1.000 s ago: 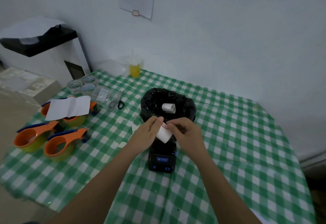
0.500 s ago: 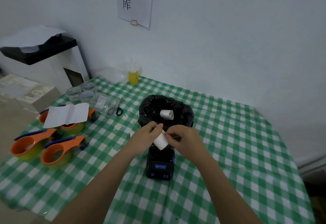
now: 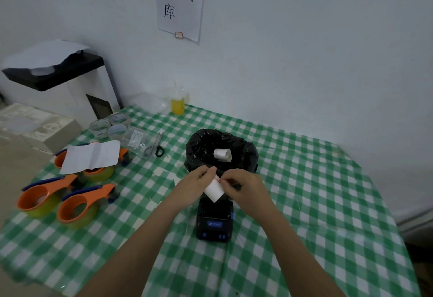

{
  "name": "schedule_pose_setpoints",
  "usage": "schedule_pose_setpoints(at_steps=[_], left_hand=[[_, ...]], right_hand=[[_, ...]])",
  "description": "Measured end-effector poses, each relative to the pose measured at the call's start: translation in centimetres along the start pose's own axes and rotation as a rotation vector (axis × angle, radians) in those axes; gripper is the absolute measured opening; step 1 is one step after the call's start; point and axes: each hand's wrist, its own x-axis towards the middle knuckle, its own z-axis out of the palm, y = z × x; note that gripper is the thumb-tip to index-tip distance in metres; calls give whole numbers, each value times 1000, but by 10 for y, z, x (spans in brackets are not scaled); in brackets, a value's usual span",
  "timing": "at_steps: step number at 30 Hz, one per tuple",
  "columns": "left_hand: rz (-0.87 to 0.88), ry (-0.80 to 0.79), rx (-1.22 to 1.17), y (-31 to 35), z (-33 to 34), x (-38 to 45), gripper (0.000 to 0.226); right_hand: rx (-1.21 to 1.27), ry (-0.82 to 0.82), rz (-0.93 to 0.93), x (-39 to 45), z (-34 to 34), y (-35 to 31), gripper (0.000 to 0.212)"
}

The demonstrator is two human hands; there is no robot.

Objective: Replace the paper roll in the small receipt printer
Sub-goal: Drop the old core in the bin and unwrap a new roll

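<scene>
A small black receipt printer [image 3: 214, 220] with blue buttons sits on the green checked tablecloth in front of me. Just above its far end I hold a white paper roll [image 3: 214, 190] with a thin red mark near its upper edge. My left hand [image 3: 195, 185] pinches its left side and my right hand [image 3: 246, 187] pinches its right side, fingertips meeting at the top. Behind my hands stands a bin lined with a black bag [image 3: 221, 154], and another white paper roll [image 3: 222, 154] lies inside it.
Three orange tape dispensers [image 3: 77, 205] stand at the left, one under a white sheet [image 3: 91, 156]. Scissors [image 3: 156, 147], clear tape rolls [image 3: 110, 125] and a yellow cup [image 3: 178, 106] are at the back left. The table edge [image 3: 384, 203] runs along the right.
The view has tilted and both hands with the roll sit slightly lower over the printer. The grip on the roll looks the same.
</scene>
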Motion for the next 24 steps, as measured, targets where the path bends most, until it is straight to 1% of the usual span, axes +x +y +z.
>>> schedule_pose_setpoints(at_steps=[3, 6, 10, 14, 16, 20, 24], left_hand=[[-11, 2, -17, 0, 0, 1, 49], [-17, -5, -19, -1, 0, 2, 52], [-34, -19, -79, 3, 1, 5, 58], [-18, -40, -119, 3, 1, 5, 48], [-14, -36, -132, 4, 1, 5, 48], [-18, -32, -120, 6, 1, 6, 48], [-21, -38, -100, 7, 2, 6, 47]], right_hand=[[77, -8, 28, -1, -2, 2, 9], [4, -74, -28, 0, -6, 2, 10], [-54, -40, -44, 2, -7, 1, 9], [95, -23, 31, 1, -9, 3, 9], [126, -27, 15, 1, -10, 5, 9], [59, -16, -31, 2, -9, 7, 9], [-10, -11, -31, 3, -5, 7, 9]])
